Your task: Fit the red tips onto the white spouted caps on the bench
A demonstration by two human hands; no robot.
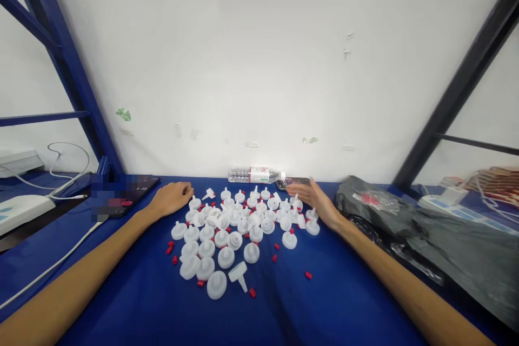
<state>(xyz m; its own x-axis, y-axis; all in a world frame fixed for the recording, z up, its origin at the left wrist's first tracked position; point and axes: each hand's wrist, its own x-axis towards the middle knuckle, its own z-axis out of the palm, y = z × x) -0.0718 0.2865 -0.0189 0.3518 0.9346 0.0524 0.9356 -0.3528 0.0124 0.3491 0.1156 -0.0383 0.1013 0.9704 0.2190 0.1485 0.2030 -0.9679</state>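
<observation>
A wide pile of white plastic nozzle caps (226, 257), with cone-shaped spouts on round bases, lies on the blue table (162, 303). Small red tip caps (308, 275) are scattered among and around them. At the pile's far left edge rests my left hand (172, 198), its fingers curled in and nothing visible in them. On the right side, my right hand (319, 203) stands on its edge with fingers stretched out, beside the pile and close to a phone (292, 183). It holds nothing.
A clear water bottle (255, 175) lies against the white wall. To the left are a dark phone (135, 192), a white cable (60, 265) and a power strip (24, 211). Grey plastic bags (405, 227) and another power strip (466, 211) are on the right, between blue frame posts (77, 75).
</observation>
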